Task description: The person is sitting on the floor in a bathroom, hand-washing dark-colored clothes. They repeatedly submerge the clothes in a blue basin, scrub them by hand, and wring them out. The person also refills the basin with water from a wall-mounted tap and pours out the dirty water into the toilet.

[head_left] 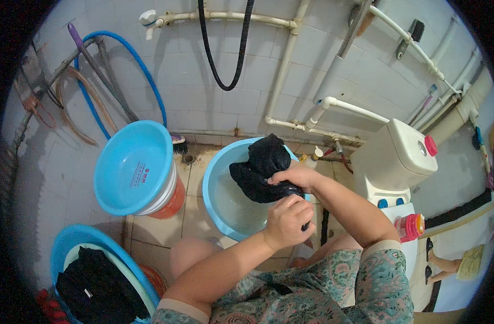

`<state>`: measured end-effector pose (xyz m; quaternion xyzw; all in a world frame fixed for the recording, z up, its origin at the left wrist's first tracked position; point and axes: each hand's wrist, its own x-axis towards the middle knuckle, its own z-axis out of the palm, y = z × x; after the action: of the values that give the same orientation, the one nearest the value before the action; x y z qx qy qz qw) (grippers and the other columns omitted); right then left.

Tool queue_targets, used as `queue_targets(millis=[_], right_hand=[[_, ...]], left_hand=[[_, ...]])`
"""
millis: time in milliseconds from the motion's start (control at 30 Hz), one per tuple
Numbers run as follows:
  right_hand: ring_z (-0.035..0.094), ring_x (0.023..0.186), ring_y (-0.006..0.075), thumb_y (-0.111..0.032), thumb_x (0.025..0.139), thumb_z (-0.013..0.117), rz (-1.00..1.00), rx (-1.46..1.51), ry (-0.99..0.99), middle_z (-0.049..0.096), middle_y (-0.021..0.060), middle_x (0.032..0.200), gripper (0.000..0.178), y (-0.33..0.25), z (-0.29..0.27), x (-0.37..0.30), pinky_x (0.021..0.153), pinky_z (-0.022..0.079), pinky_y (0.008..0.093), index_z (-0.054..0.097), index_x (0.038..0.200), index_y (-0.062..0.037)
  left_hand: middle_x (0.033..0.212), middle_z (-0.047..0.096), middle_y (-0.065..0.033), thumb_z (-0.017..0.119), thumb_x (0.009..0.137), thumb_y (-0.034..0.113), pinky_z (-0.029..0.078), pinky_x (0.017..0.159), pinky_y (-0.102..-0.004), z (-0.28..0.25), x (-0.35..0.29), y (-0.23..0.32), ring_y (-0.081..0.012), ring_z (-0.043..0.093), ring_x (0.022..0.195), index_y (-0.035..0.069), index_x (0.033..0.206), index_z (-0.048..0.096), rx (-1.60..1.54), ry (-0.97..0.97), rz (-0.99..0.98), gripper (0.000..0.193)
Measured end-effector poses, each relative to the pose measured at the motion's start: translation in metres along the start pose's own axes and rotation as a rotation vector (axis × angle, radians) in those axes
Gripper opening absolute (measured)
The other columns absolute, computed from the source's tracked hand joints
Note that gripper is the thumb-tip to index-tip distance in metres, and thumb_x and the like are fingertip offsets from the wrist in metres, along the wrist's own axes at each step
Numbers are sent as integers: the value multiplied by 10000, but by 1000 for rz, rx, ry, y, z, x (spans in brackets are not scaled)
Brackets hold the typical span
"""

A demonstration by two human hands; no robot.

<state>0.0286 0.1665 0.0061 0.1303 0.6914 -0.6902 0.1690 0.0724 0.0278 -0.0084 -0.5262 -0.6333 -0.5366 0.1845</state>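
- Left hand [287, 221]: the fingers are curled into a tight fist around the lower end of the bunched, wet-looking black cloth [266, 162]; a dark scrap pokes out below the fist.
- Right hand [298, 175]: its grip clasps the same cloth just above the left, thumb across the top; two neighbouring holds presumably keep a heavy, slippery fabric under control.
- The cloth runs from both grips up and to the left, its thick loose bundle lying beyond the fingers, over the round light-blue plastic basin [208, 194]. Held there, any drips would probably fall back into the cloudy water [233, 208].
- The basin stands on the beige tiled floor [195, 221] right in front of the person, likely for an easy downward reach.
- To its left, a second light-blue plastic basin [109, 183] sits on a red-and-white bucket [168, 202], perhaps to save floor space.
- Nearer at lower left, a crumpled black garment [98, 286] fills a pale inner tub [71, 254] nested in a blue one, seemingly within reach.
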Motion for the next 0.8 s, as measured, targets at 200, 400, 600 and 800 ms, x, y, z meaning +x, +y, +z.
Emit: queue_targets(millis=[200, 400, 600, 800], right_hand=[[540, 857, 210, -178, 534, 740, 20, -363, 96, 596, 96, 927, 540, 35, 0, 10, 786, 436, 301, 566, 1009, 11], [564, 693, 158, -195, 646, 714, 163, -111, 122, 611, 62, 799, 333, 45, -21, 2, 634, 465, 274, 622, 887, 15], [603, 724, 179, -190, 695, 656, 163, 174, 208, 629, 100, 848, 307, 8, -31, -26, 663, 493, 302, 609, 920, 14], [611, 780, 192, -188, 704, 650, 124, -38, 220, 620, 112, 894, 363, -41, -26, -44, 709, 498, 296, 580, 972, 47]], left_hand=[[773, 572, -39, 631, 552, 109, 475, 625, -322, 16, -19, -7, -217, 560, 713, 67, 674, 507, -12, -94, -2, 179], [758, 563, -78, 630, 595, 103, 467, 641, -346, 14, -2, -3, -264, 553, 699, 53, 711, 497, -153, -56, -234, 184], [921, 529, -30, 478, 859, 261, 413, 842, -289, 0, 2, -10, -147, 516, 844, 96, 861, 518, -1368, 404, -1158, 170], [1142, 503, -68, 511, 855, 419, 434, 888, -358, -3, -9, -19, -205, 502, 1055, 89, 1180, 437, -1599, 131, -1423, 469]])
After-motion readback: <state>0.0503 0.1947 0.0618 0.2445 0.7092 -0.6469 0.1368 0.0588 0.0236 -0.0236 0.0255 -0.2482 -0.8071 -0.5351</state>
